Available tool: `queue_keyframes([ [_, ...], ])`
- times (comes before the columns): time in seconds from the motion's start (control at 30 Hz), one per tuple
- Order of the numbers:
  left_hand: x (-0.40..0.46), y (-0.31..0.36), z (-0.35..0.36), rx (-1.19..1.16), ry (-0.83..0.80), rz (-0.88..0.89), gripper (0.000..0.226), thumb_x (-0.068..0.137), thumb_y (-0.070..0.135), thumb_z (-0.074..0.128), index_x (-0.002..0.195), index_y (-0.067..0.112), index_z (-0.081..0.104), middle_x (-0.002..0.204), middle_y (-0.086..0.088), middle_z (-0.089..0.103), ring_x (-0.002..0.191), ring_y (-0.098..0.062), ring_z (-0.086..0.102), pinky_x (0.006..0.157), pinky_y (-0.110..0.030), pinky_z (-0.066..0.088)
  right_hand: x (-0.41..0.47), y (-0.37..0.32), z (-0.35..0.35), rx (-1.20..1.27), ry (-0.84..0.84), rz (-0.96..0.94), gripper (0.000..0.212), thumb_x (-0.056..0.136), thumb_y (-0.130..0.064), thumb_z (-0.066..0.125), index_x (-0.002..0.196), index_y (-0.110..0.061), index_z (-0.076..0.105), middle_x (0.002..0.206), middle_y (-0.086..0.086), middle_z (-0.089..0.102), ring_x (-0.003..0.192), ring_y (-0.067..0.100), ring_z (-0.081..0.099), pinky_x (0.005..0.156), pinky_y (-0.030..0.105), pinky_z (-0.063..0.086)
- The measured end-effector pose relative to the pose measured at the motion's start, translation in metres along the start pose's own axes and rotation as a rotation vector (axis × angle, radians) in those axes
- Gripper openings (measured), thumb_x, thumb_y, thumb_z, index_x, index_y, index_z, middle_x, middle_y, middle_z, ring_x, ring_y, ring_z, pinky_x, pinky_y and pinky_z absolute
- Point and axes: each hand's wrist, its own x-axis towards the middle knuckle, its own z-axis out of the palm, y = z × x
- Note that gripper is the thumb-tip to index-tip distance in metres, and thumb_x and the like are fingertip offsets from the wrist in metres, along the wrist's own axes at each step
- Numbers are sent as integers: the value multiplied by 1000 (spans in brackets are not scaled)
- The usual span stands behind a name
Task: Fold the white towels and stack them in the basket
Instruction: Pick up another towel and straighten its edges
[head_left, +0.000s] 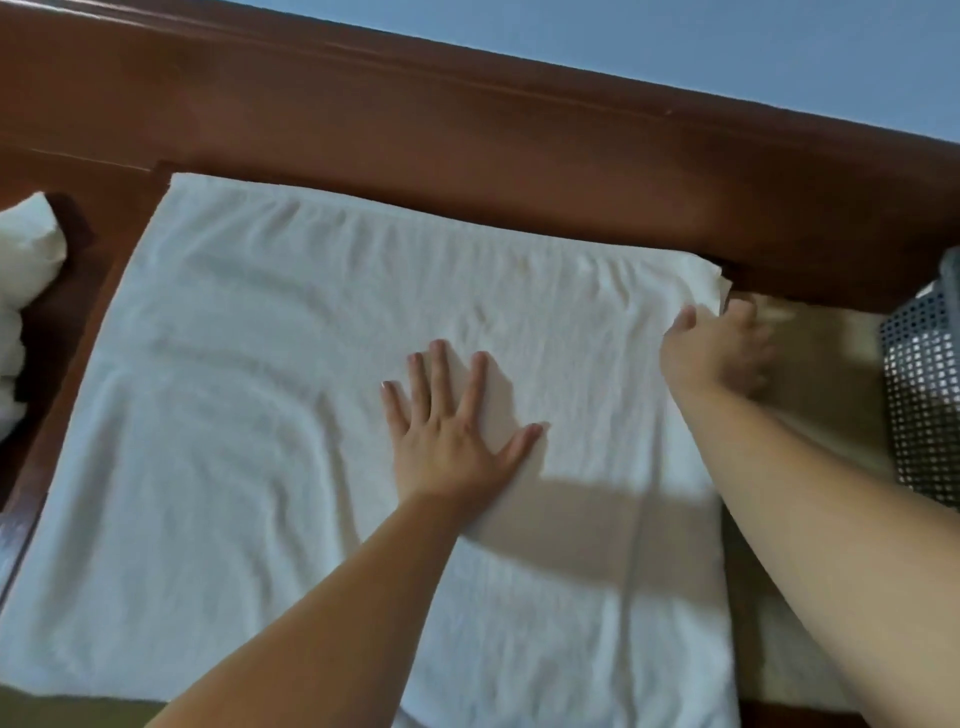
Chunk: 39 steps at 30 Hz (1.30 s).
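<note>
A large white towel (270, 415) lies spread flat over the wooden surface, reaching from the far rail to the near edge. My left hand (452, 415) presses flat on it near the middle, fingers straight and spread. My right hand (722, 348) is at the towel's far right corner, thumb on top and fingers curled under the edge, pinching the cloth. At the right edge stands the perforated grey basket (924, 395), only partly in view.
A broad brown wooden rail (467, 156) runs along the far side, with a blue wall behind it. More crumpled white towels (21, 291) lie at the far left. A pale cloth strip (810, 364) shows between the towel and the basket.
</note>
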Motion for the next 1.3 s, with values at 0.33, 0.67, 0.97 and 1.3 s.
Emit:
queue_keyframes([
  [0.33, -1, 8, 1, 3, 49, -24, 105, 80, 100, 20, 165, 40, 1, 174, -5, -13, 159, -28, -16, 126, -59, -6, 74, 32, -19, 363, -277, -64, 30, 99, -31, 64, 111, -3, 66, 105, 16, 68, 97, 32, 64, 88, 48, 55],
  [0.67, -3, 10, 0, -23, 62, -31, 106, 79, 100, 24, 165, 41, 3, 174, -3, -11, 160, -27, -14, 127, -58, -7, 78, 39, -35, 464, -641, 182, 38, 85, -27, 86, 113, -9, 67, 116, 6, 72, 102, 25, 71, 93, 41, 58],
  [0.97, -2, 6, -2, -34, 34, -5, 115, 72, 105, 27, 164, 42, -2, 174, -3, -16, 159, -26, -19, 126, -58, -9, 31, 90, -48, 444, -624, 119, 52, 82, -45, 85, 121, -18, 63, 112, 0, 70, 100, 22, 68, 88, 41, 57],
  [1.3, -97, 21, 12, -6, -127, 239, 95, 83, 93, 36, 163, 44, 14, 174, 0, -12, 160, -24, -16, 125, -60, -11, -107, 219, -84, 573, -649, 158, 22, 89, -32, 83, 95, -15, 71, 91, -2, 77, 84, 12, 74, 67, 26, 53],
])
